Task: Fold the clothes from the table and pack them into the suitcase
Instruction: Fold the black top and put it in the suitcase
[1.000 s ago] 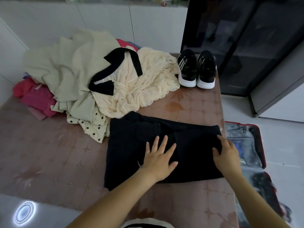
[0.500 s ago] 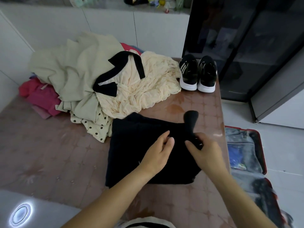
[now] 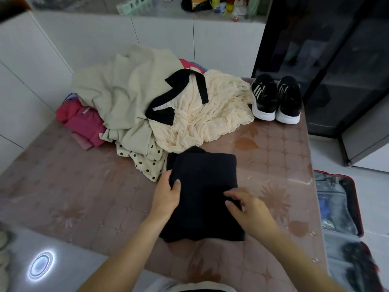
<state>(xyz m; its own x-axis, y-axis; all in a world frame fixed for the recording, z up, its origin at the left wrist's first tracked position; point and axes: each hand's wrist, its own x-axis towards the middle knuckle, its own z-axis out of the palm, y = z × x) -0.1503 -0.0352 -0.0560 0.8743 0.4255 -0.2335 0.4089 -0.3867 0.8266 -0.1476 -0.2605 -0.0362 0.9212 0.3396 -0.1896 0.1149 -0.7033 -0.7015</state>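
On the table (image 3: pixel 63 186), black garment (image 3: pixel 204 186) lies lengthwise — near-to-far.

black folded garment (image 3: pixel 205 192), cream polka-dot cloth (image 3: pixel 145 161), pink floral tablecloth (image 3: pixel 69 197)

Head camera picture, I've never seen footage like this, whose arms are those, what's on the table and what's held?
No machine here: a camera worn on a person's head looks down at their own hands. The left hand grips the left edge of a folded black garment on the table; the right hand rests on top. Behind lie a pile of unfolded clothes and black sneakers. An open suitcase lies on the floor at right.
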